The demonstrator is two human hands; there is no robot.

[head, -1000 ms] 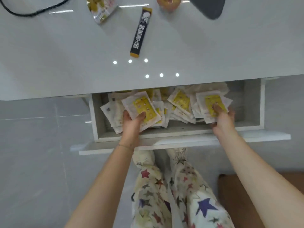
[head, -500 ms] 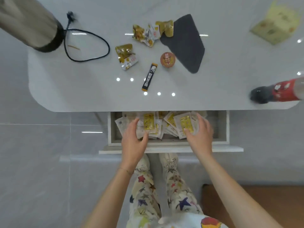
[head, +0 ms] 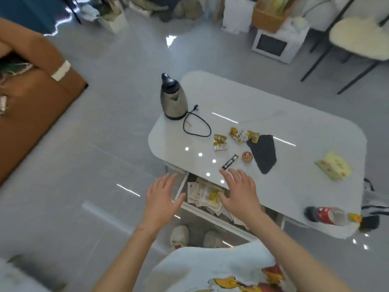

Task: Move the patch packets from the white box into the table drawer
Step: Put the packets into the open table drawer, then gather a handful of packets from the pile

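Patch packets (head: 207, 194), heaped in drawer (head: 181, 185), lower centre.
Light, flat, probably slippery; pinch edges. Left hand (head: 162, 199) and right hand (head: 240, 194) hovered spread, empty.

floor (head: 84, 165): glossy grey tiles, light glare | left: brown sofa (head: 31, 114) | far right: fluffy-cushioned chair (head: 357, 36)

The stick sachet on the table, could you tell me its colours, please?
The stick sachet is black with yellow ends; head view.
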